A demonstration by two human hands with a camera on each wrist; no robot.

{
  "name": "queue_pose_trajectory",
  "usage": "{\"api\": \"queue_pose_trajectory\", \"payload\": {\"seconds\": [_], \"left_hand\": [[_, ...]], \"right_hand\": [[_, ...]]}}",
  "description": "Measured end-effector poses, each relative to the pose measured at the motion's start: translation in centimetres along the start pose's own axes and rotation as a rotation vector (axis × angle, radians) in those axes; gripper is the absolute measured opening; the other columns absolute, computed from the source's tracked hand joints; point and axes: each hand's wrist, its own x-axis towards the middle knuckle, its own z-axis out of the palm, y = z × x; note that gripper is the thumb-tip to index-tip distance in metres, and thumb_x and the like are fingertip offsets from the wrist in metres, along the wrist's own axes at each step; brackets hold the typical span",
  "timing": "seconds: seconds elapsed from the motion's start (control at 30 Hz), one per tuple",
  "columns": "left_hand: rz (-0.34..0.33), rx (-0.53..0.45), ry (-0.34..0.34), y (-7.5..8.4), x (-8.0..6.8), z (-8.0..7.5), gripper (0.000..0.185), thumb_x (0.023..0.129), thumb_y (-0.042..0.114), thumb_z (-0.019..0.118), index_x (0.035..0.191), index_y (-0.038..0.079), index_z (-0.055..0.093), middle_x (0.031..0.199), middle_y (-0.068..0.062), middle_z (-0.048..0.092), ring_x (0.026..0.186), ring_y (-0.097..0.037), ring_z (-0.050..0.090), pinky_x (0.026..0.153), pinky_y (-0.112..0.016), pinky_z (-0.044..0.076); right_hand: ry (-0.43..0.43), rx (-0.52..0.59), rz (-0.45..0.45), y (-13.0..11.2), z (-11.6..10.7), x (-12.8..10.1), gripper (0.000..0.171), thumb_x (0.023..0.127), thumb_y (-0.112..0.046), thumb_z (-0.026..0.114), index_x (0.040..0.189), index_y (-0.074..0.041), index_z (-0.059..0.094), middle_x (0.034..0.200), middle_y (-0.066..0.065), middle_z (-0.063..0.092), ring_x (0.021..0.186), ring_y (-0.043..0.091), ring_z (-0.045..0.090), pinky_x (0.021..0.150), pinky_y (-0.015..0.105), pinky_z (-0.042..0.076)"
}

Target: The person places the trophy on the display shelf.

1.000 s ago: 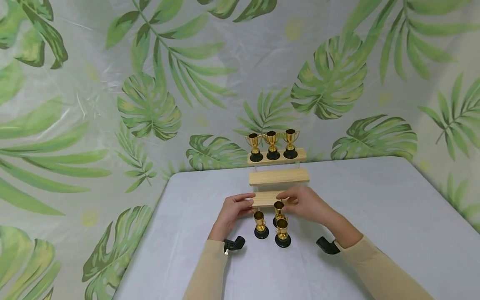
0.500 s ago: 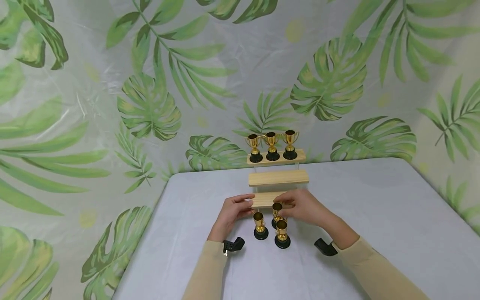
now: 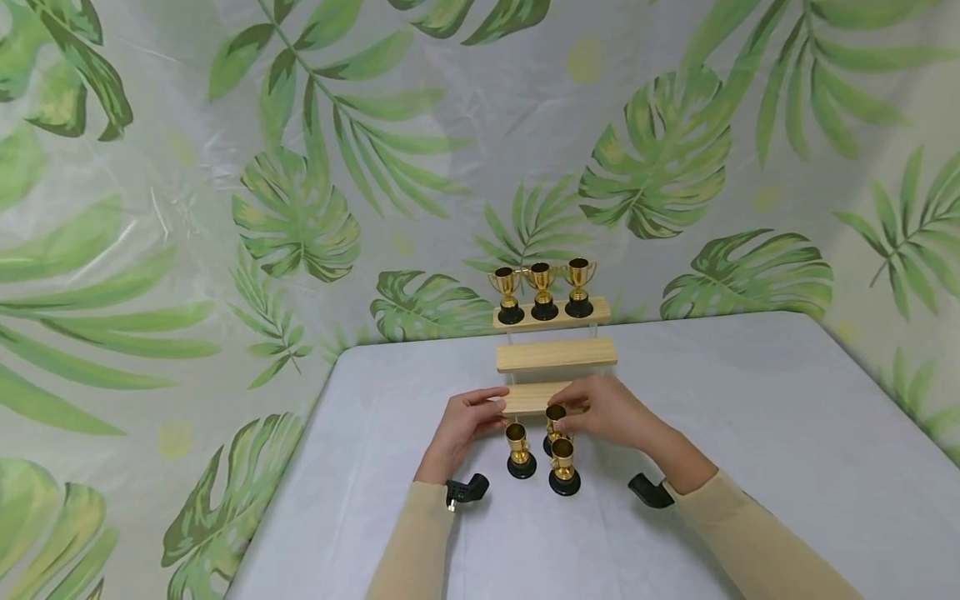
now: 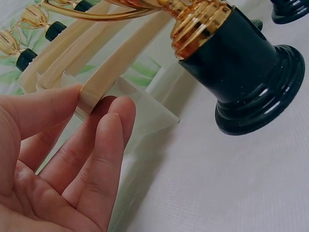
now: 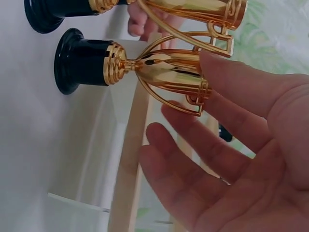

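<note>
My left hand (image 3: 462, 425) holds the left end of the lowest plank of a wooden tiered display stand (image 3: 528, 399); in the left wrist view, thumb and fingers pinch the plank end (image 4: 104, 82). My right hand (image 3: 611, 414) grips a small gold trophy (image 5: 169, 67) by its cup rim, thumb on the near side, index finger partly hidden behind. That trophy stands upright just in front of the lowest plank. Two matching trophies stand nearer me: a left trophy (image 3: 519, 446) beside my left hand and a front trophy (image 3: 563, 462).
On the stand's top plank (image 3: 553, 319) three trophies stand in a row. The middle plank (image 3: 557, 356) lies below it. A white cloth covers the table (image 3: 750, 400), and a leaf-patterned curtain (image 3: 525, 108) hangs behind.
My right hand has shifted slightly left and down, and its thumb and fingers have come together on the rear trophy's cup. The left hand stays on the plank.
</note>
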Motion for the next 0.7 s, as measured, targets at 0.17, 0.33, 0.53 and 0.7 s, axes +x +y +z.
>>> {"api": "queue_pose_trajectory", "payload": {"seconds": [0.17, 0.33, 0.53, 0.7], "left_hand": [[0.015, 0.006, -0.007, -0.01, -0.15, -0.15, 0.032, 0.090, 0.012, 0.077, 0.122, 0.008, 0.074, 0.110, -0.020, 0.071, 0.082, -0.017, 0.071, 0.076, -0.031, 0.060], [0.004, 0.012, 0.003, -0.08, -0.26, -0.39, 0.031, 0.091, 0.012, 0.077, 0.121, 0.008, 0.074, 0.110, -0.020, 0.071, 0.080, -0.018, 0.072, 0.077, -0.032, 0.060], [-0.003, 0.014, 0.003, -0.07, -0.31, -0.44, 0.031, 0.090, 0.014, 0.077, 0.121, 0.011, 0.075, 0.115, -0.021, 0.070, 0.081, -0.018, 0.072, 0.080, -0.033, 0.060], [0.016, 0.009, -0.005, -0.29, 0.05, 0.01, 0.033, 0.089, 0.013, 0.078, 0.121, 0.007, 0.074, 0.110, -0.022, 0.071, 0.080, -0.018, 0.072, 0.076, -0.032, 0.061]], "right_hand": [[0.014, 0.006, -0.005, 0.16, 0.32, 0.28, 0.027, 0.085, -0.023, 0.083, 0.110, -0.016, 0.078, 0.104, -0.004, 0.073, 0.091, 0.016, 0.069, 0.073, 0.032, 0.058], [0.019, 0.009, -0.073, 0.36, 0.60, 0.31, 0.028, 0.086, -0.022, 0.082, 0.111, -0.011, 0.076, 0.103, -0.002, 0.073, 0.087, 0.014, 0.069, 0.071, 0.030, 0.058], [0.030, -0.009, -0.084, 0.18, 0.67, 0.21, 0.027, 0.087, -0.022, 0.082, 0.112, -0.012, 0.076, 0.101, -0.005, 0.073, 0.087, 0.014, 0.068, 0.072, 0.031, 0.057], [0.035, -0.025, -0.064, 0.22, 0.39, -0.13, 0.027, 0.087, -0.021, 0.082, 0.111, -0.011, 0.076, 0.099, -0.005, 0.072, 0.087, 0.014, 0.068, 0.073, 0.031, 0.058]]}}
